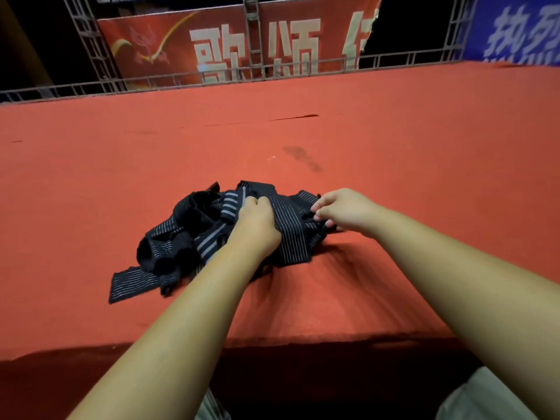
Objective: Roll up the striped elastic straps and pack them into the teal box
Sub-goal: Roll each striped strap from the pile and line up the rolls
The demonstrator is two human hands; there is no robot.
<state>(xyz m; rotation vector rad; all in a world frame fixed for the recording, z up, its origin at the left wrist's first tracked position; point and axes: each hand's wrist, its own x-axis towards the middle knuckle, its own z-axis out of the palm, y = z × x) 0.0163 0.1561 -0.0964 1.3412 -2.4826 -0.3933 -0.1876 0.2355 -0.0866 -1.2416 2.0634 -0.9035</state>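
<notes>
The striped elastic straps [181,237] lie in a loose dark tangle on the red carpet [394,140], near the middle of the view. One flat end [133,283] trails out of the heap toward 8 o'clock. The left hand [254,228] sits on the middle of the pile, fingers curled down and gripping a wide strap [292,237] that runs from 12 to 6 o'clock beside it. The right hand [345,210] is at the pile's 3 o'clock edge — fingertips bent in, pinching dark fabric there. Both forearms reach in from 6 o'clock. Beyond the carpet, at 12 o'clock, a red banner [181,47] hangs behind a metal truss [253,34]; a blue banner [515,28] shows at 1 o'clock.
</notes>
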